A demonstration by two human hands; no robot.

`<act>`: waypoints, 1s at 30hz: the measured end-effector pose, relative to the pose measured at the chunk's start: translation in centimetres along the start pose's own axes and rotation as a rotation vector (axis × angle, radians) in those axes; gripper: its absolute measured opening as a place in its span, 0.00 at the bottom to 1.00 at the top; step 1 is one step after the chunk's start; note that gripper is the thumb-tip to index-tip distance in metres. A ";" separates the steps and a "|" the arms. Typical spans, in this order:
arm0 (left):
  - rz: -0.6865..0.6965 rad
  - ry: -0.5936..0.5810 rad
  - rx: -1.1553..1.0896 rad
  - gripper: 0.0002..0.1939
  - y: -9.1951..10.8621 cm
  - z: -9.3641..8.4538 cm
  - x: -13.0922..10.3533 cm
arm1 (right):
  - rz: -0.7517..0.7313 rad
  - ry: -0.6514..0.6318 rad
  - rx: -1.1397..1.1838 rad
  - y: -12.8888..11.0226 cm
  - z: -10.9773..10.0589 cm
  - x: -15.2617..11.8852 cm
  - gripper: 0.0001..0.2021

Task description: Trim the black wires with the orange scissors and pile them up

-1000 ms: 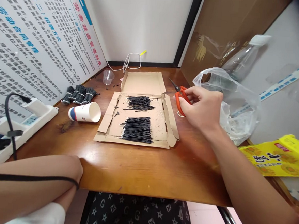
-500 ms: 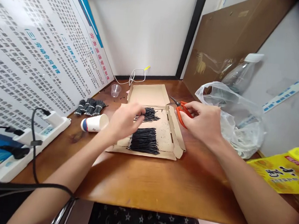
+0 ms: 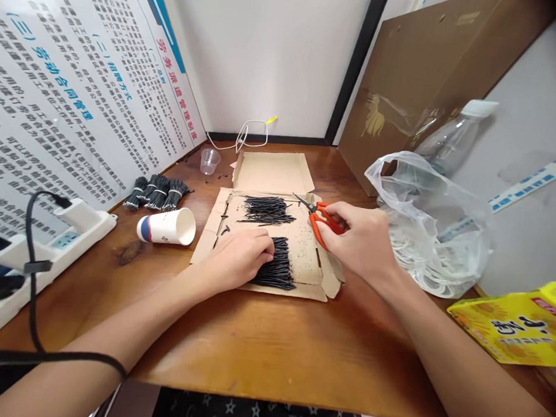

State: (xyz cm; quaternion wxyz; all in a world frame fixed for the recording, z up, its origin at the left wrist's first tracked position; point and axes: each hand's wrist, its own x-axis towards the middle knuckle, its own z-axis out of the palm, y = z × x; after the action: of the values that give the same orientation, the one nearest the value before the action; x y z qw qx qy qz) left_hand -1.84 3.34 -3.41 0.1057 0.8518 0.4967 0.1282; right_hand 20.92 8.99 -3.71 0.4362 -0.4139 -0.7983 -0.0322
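An opened cardboard box [image 3: 309, 265] lies flat on the wooden table, with two piles of short black wires in it. My left hand [image 3: 244, 254] rests on the left part of the nearer pile [image 3: 278, 269], fingers curled together; what they grip is hidden. Beyond it lies the farther pile [image 3: 266, 209], untouched. My right hand [image 3: 362, 236] holds red-handled scissors [image 3: 322, 221] over the box's right edge, their dark blades parted slightly and pointing left.
Left of the box are a tipped paper cup [image 3: 167, 226], tied wire bundles [image 3: 158, 192] and a small clear cup [image 3: 209, 160]. A power strip [image 3: 80, 239] stands farther left. On the right are a plastic bag [image 3: 429, 232] and yellow packet [image 3: 517, 324].
My left hand has moved from the farther pile toward me, onto the nearer one. The scissors in my right hand have shifted left, over the box edge. The view has shifted slightly.
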 end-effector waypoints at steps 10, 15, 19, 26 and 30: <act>0.069 -0.002 0.067 0.06 0.5 -0.3 -0.2 | -0.098 0.004 -0.026 -0.8 0.7 -0.6 0.07; 0.049 -0.018 0.050 0.07 0.5 -0.3 -0.2 | -0.080 -0.044 -0.023 -1.1 0.5 -0.6 0.08; 0.105 -0.074 0.135 0.05 0.6 -0.7 -0.2 | -0.114 0.022 -0.038 -1.1 0.0 -0.4 0.09; 0.042 -0.121 0.094 0.06 1.1 -0.8 -0.3 | -0.097 -0.011 -0.056 -1.4 -0.4 -0.3 0.08; 0.035 -0.096 0.103 0.06 1.2 -0.9 -0.4 | -0.109 -0.006 -0.059 -1.4 -0.5 -0.2 0.09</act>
State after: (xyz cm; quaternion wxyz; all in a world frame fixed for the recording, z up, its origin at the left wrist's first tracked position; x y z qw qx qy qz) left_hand -1.33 2.46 -2.27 0.0831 0.8699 0.4820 0.0632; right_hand 20.37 7.69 -3.11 0.4190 -0.3826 -0.8197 -0.0781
